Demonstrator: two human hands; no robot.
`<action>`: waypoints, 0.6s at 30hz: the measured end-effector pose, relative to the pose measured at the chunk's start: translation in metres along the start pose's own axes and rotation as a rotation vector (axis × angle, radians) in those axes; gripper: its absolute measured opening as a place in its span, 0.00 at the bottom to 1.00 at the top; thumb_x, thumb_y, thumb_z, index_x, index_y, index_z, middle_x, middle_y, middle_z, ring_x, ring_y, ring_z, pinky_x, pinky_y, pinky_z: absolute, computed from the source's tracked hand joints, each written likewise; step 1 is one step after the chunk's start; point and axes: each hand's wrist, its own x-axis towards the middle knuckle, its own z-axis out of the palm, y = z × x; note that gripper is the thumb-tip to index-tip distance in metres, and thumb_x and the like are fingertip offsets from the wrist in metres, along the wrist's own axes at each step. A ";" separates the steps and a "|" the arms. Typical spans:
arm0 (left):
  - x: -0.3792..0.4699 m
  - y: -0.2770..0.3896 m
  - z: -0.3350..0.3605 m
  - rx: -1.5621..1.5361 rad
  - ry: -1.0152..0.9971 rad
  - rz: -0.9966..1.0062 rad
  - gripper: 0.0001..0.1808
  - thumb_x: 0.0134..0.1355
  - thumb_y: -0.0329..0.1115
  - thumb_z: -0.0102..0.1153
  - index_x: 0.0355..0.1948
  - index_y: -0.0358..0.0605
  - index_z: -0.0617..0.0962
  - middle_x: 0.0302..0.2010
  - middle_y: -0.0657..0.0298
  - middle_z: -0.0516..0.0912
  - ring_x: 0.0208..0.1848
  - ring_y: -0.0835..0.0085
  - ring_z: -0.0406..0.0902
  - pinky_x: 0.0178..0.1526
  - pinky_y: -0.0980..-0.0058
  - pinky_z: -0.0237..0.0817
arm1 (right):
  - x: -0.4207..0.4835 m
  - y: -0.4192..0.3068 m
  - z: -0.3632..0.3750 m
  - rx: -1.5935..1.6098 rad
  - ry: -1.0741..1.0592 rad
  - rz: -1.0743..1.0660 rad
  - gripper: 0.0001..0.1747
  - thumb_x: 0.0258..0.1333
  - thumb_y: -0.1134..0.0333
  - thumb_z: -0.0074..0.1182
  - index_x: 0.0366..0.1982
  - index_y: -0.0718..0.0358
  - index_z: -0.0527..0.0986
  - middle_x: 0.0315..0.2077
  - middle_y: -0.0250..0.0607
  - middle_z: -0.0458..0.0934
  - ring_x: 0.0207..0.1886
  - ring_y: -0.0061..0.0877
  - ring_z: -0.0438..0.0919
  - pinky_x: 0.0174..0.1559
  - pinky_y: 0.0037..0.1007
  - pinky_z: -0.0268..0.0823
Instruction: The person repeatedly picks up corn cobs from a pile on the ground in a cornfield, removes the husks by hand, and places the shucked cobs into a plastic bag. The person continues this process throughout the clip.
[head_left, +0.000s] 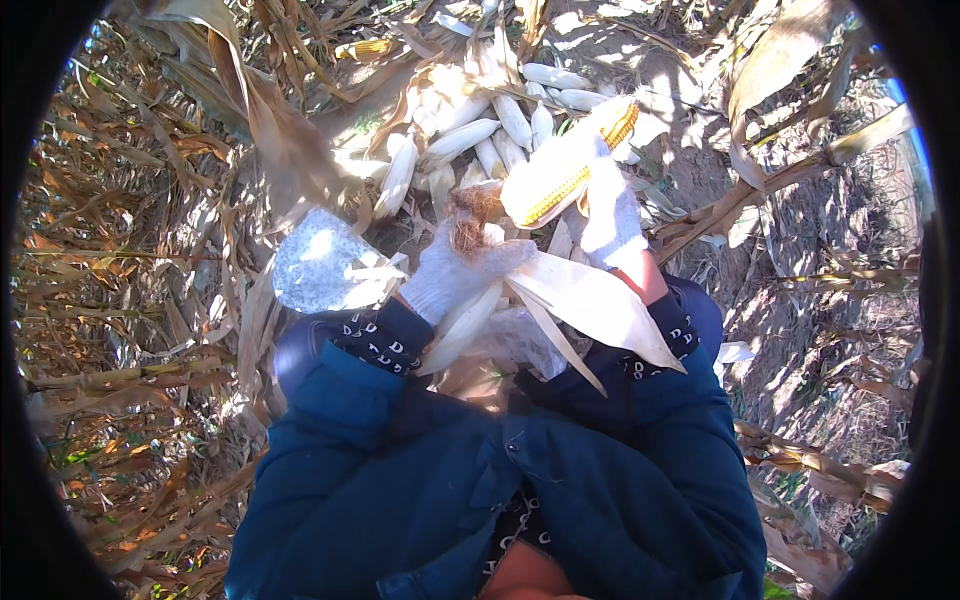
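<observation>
In my right hand (611, 214), which wears a white knitted glove, is an ear of corn (559, 196) with yellow kernels showing along its side. Glare washes out much of the ear's upper face. My left hand (469, 262), gloved the same way, grips pale dry husk leaves (585, 300) that hang down towards my lap. Brown corn silk (471, 232) clings at the left thumb and fingers. The two hands are close together, and the ear is apart from the left fingers.
A heap of ears in pale husks (480, 139) lies on the ground ahead. One bare yellow ear (364, 49) rests farther off at the left. A speckled whitish sheet (322, 262) is beside my left knee. Dry corn stalks (810, 169) slant across the right.
</observation>
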 end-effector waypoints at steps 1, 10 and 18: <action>0.002 -0.012 0.005 -0.127 0.090 0.094 0.29 0.58 0.43 0.74 0.55 0.38 0.79 0.47 0.60 0.84 0.52 0.74 0.80 0.56 0.73 0.72 | 0.005 0.008 -0.005 -0.032 -0.043 -0.060 0.24 0.74 0.54 0.48 0.60 0.63 0.71 0.46 0.39 0.80 0.51 0.28 0.79 0.56 0.34 0.71; 0.011 -0.028 0.011 -0.185 0.227 0.189 0.33 0.58 0.43 0.73 0.59 0.37 0.73 0.53 0.54 0.82 0.53 0.67 0.81 0.57 0.70 0.72 | -0.017 0.016 -0.004 -0.555 -0.246 -0.215 0.22 0.74 0.57 0.48 0.59 0.65 0.71 0.50 0.41 0.79 0.53 0.27 0.78 0.56 0.33 0.72; 0.017 -0.028 0.008 -0.309 0.293 0.161 0.26 0.56 0.44 0.74 0.49 0.36 0.82 0.45 0.56 0.88 0.47 0.65 0.85 0.52 0.69 0.75 | -0.022 -0.009 0.010 -0.556 -0.242 -0.138 0.22 0.74 0.62 0.48 0.62 0.66 0.70 0.55 0.43 0.75 0.58 0.27 0.76 0.56 0.32 0.72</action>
